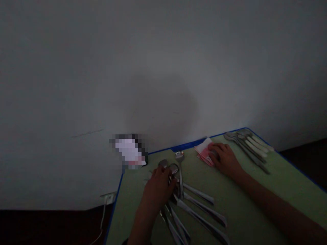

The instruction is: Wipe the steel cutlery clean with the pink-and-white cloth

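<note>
My left hand [160, 185] is bent over a loose pile of metal cutlery, its fingers closed around the neck of a spoon [162, 163]. A second spoon bowl [174, 168] shows right beside its fingertips. Another spoon [179, 156] points toward the wall, and several metal handles [201, 217] fan out below and to the right. Farther right, my right hand [226, 159] is closed on a folded pink and white cloth [203, 154]. A grey rounded piece shows between its fingers and thumb; I cannot make out what it is.
Several spoons and white-handled cutlery [255, 144] lie at the table's back right. A phone-like thing, blurred out [130, 149], stands at the back left corner. The green table [288, 190] has a blue edge and meets a grey wall [163, 68]. A white cable [103, 214] hangs at left.
</note>
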`<state>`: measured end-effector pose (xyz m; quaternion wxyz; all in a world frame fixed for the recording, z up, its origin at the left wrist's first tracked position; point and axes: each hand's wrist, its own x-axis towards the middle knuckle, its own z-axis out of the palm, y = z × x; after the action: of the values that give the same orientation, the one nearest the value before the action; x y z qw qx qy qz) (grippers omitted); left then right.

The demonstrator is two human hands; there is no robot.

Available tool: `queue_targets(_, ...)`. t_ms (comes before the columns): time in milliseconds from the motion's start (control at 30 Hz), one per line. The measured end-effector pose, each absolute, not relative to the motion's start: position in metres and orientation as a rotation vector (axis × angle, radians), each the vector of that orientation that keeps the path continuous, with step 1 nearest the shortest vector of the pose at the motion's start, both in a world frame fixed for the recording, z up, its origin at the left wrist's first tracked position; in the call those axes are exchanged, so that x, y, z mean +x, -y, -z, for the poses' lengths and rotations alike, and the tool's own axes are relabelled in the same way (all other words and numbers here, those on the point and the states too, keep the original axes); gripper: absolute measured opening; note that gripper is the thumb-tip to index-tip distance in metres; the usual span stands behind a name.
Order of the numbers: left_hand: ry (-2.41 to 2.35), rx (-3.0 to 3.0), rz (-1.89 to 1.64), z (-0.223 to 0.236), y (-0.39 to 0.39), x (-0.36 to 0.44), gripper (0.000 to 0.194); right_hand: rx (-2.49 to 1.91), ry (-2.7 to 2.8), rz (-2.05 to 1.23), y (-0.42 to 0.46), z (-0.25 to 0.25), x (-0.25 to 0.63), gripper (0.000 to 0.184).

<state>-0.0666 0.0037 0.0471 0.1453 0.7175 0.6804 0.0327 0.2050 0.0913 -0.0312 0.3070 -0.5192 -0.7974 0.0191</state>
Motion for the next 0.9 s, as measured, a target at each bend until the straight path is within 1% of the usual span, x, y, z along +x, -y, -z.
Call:
queue_targets(100, -1.968, 2.054, -0.052, -0.044, -0.001, -0.053, 0.023, -1.388, 2.106, -0.059, -0.091, 0.03, 0.204, 0.028)
queue_targets(233, -2.098, 2.134, 0.012, -0.039, 0.002, -0.033, 0.035, -1.386, 2.125, -0.093, -0.091, 0.027, 0.202, 0.028)
queue_targets(367, -2.157, 2.272, 0.074, -0.034, 0.006, -0.017, 0.032, -1.382, 2.124, -0.121, -0.091, 0.025, 0.2, 0.029)
queue_targets(433, -2.146, 2.286, 0.106, -0.032, 0.006, -0.01, 0.031, -1.392, 2.082, -0.128, -0.091, 0.024, 0.198, 0.033)
queue_targets(500, -2.149, 2.264, 0.151, -0.031, 0.004, -0.004, 0.029, -1.349, 2.068, -0.167, -0.092, 0.023, 0.197, 0.033)
queue_targets(600, -2.094, 2.249, 0.203, -0.032, -0.003, 0.004, 0.029, -1.309, 1.98, -0.202, -0.094, 0.025, 0.198, 0.036)
queue_targets(667, -2.052, 2.222, 0.196, -0.035, -0.01, 0.009, 0.03, -1.299, 1.972, -0.178, -0.096, 0.027, 0.2, 0.04)
queue_targets(800, -2.036, 2.14, 0.147, -0.04, -0.022, 0.012, 0.04, -1.253, 2.1, -0.207, -0.098, 0.031, 0.205, 0.045)
queue_targets(833, -2.021, 2.13, 0.138, -0.041, -0.024, 0.01, 0.04, -1.24, 2.134, -0.235, -0.099, 0.031, 0.205, 0.046)
queue_targets(900, -1.955, 2.128, 0.122, -0.044, -0.028, 0.005, 0.035, -1.225, 2.173, -0.278, -0.099, 0.032, 0.206, 0.045)
